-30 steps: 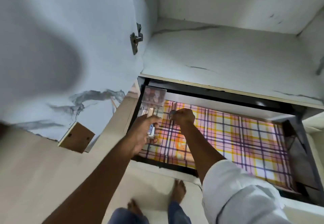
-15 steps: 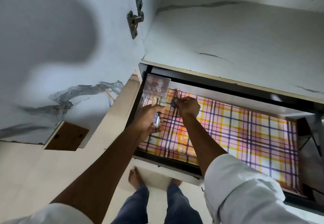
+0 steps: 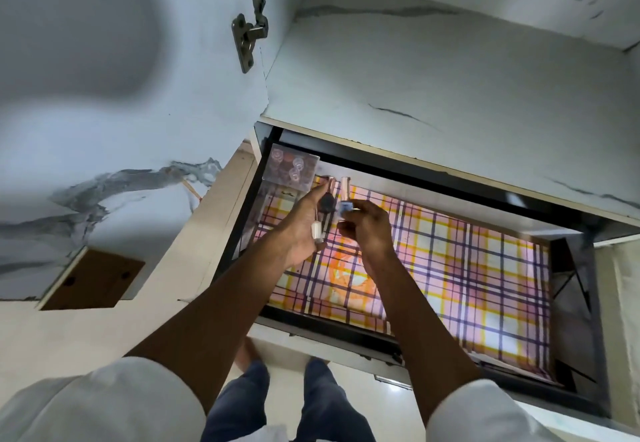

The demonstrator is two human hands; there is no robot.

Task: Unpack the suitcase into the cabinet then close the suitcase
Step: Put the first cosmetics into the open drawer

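Over the open cabinet drawer (image 3: 512, 306), the left hand (image 3: 301, 230) grips several small bottles (image 3: 327, 204) while right hand (image 3: 367, 225) fingers pinch one, likely to place it beside two already standing there; no suitcase is visible.

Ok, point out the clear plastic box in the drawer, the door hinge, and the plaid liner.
clear plastic box (image 3: 290, 172), head view, middle of its lid.
door hinge (image 3: 250, 37), head view, its metal plate.
plaid liner (image 3: 485, 268), head view, bare right part.
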